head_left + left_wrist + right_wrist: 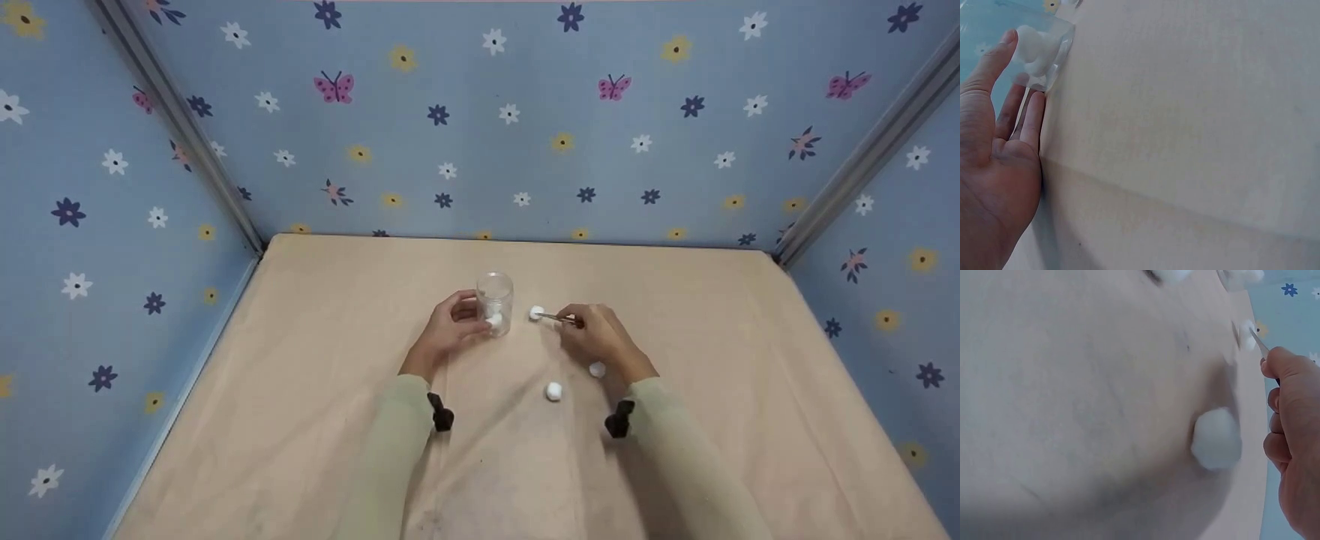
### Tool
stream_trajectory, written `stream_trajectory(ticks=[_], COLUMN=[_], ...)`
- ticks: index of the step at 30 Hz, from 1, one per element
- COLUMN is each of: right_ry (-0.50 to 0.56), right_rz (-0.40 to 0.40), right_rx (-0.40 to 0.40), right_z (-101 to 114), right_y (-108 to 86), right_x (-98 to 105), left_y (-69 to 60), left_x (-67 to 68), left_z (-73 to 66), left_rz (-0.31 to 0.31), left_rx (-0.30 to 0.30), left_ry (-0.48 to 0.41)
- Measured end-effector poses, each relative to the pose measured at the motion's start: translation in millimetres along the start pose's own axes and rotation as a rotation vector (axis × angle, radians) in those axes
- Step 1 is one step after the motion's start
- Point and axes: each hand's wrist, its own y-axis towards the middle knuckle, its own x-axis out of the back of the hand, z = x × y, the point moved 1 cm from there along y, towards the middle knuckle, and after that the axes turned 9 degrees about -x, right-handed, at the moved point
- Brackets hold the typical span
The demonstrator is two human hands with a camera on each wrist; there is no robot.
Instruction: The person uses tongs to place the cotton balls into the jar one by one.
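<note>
A clear cup [496, 289] stands upright on the table with white balls in its lower part. My left hand [448, 332] holds its left side, thumb and fingers round the wall; the left wrist view shows the thumb of the left hand [999, 163] against the cup [1061, 48]. Metal tweezers [559, 319] are pinched in my right hand [602, 336], their tips at a white cotton ball [536, 313] just right of the cup. In the right wrist view the right hand [1300, 427] grips the tweezers [1259, 343], tips on the ball [1247, 335].
One white ball [553, 391] lies on the table nearer the body. Another ball [597, 369] sits beside my right wrist, large in the right wrist view. Flowered blue panels [480, 120] rise behind and at both sides of the cloth-covered table [337, 285].
</note>
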Motion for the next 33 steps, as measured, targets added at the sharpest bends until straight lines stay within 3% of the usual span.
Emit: stream_trajectory(ticks=[9,22,33], right_ry=[0.026,0.052,0.044], right_rz=[-0.045,-0.113,-0.160], right_rx=[0.031,0.151,0.199], right_z=[-0.7,0.4,13.9], right_y=[0.4,-1.1,-0.7], right_x=[15.8,37.3,55.9], left_y=[0.7,0.9,1.2], left_x=[0.5,1.2,0.7], left_z=[-1.0,1.6,1.1], left_rz=[-0.002,0.007,0.002], left_rx=[0.004,-0.004,-0.007], left_ry=[-0.002,-0.016,-0.017])
